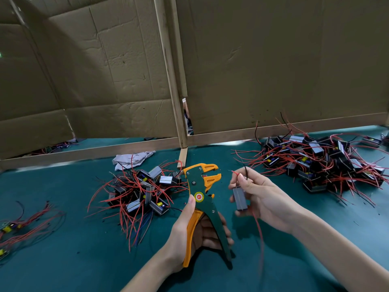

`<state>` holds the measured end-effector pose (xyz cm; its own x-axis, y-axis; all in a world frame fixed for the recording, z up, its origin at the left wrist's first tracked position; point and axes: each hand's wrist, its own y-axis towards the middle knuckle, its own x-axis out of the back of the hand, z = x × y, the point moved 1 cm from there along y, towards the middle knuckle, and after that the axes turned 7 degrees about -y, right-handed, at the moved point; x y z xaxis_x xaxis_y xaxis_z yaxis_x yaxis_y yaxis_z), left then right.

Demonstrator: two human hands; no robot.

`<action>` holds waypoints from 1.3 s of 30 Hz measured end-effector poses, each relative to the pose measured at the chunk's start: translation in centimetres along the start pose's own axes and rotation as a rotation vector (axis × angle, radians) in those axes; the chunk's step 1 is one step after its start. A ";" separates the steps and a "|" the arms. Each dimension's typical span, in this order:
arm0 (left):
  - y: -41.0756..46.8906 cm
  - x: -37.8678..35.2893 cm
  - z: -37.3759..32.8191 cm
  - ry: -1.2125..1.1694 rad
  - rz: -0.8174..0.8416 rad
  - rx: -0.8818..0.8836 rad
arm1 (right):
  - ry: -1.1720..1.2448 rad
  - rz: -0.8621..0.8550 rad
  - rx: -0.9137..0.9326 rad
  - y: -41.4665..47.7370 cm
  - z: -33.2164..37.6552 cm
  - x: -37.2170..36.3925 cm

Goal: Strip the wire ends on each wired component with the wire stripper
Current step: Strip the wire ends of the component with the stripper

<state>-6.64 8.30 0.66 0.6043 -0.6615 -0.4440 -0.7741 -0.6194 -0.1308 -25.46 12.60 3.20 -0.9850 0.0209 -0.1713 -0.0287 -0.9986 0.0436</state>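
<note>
My left hand [190, 226] grips the handles of an orange and green wire stripper [202, 199], held upright with its jaws apart at the top. A hand's width to the right, my right hand [261, 197] holds a small grey wired component [240, 198] and pinches its red and black wire ends [242, 174] upward, level with the stripper's jaws but apart from them. A long red wire hangs down from the component.
A pile of wired components [141, 192] with red wires lies just left of the stripper. A bigger pile [322, 161] sits at the right rear. Loose boards with wires [19, 226] lie at the far left. A crumpled cloth [130, 160] and a cardboard wall [231, 70] stand behind.
</note>
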 end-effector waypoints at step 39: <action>-0.1 0.3 0.5 0.102 0.073 0.046 | -0.119 -0.060 0.026 -0.3 0.7 -0.7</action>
<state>-6.47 8.41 0.12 0.5604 -0.7450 -0.3619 -0.8231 -0.5495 -0.1432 -24.85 12.96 4.00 -0.9945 0.0879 -0.0566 -0.0914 -0.9938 0.0629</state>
